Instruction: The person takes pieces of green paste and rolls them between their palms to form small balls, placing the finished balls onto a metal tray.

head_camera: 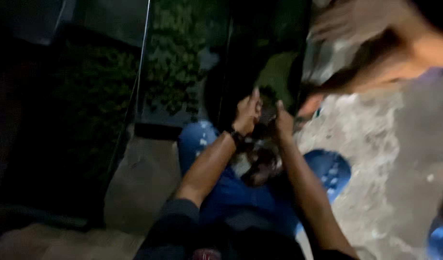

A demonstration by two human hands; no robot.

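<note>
The dark object [261,144] is between the two hands, above the person's knees in blue jeans [231,192], and it is too blurred to say what kind of thing it is. In the head view, the left hand [247,113] is on its left side and the right hand [283,120] on its right side, both touching it near the top; the fingers seem curled on it, so each grip looks closed on the object, but the blur makes this uncertain. Its long axis seems to run from the hands down toward the lap. Another person's arm [375,53] reaches in at the upper right, quite near. To the right is pale rough ground [370,159] with open room; to the left are a dark edge and green plants [173,58].
</note>
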